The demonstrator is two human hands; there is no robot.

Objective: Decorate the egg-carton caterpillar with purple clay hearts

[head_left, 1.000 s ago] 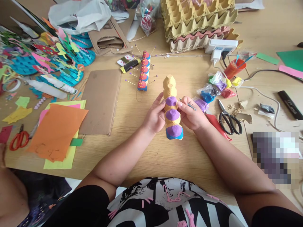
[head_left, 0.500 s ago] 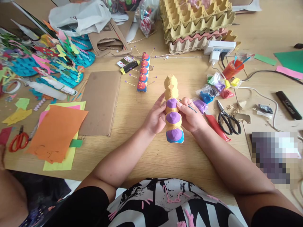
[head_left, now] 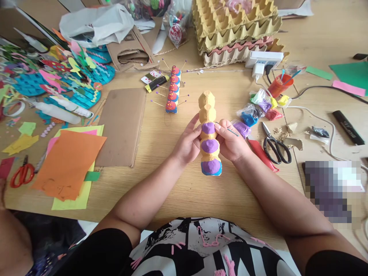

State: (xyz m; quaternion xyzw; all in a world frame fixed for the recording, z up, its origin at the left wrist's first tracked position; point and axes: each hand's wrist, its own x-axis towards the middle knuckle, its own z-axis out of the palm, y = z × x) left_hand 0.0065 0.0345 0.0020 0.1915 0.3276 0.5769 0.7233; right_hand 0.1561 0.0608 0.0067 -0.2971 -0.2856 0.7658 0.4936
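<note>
1. While the left hand grips one side of a bumpy strip, the right hand grips the other, thumbs level; the paired hold probably steadies it without covering its crowns.

2. Held over the wooden table in front of the wearer's chest, the strip has its long axis pointing away, its far bumps plain yellow. Three nearer ones wear purple caps, and blue edges the nearest end. This angle seems chosen to keep the caps in sight.

3. A thin tool pokes out from the right hand, apparently tucked among the fingers so that the thumb can press the strip.

4. Beyond the left hand, a red-and-blue model with smiling faces and purple-tipped sticks stands well apart, perhaps to be seen but not knocked.

5. Just beside the right hand lies a bag of purple clay; black-handled scissors rest farther right, both seemingly within easy reach.
</note>
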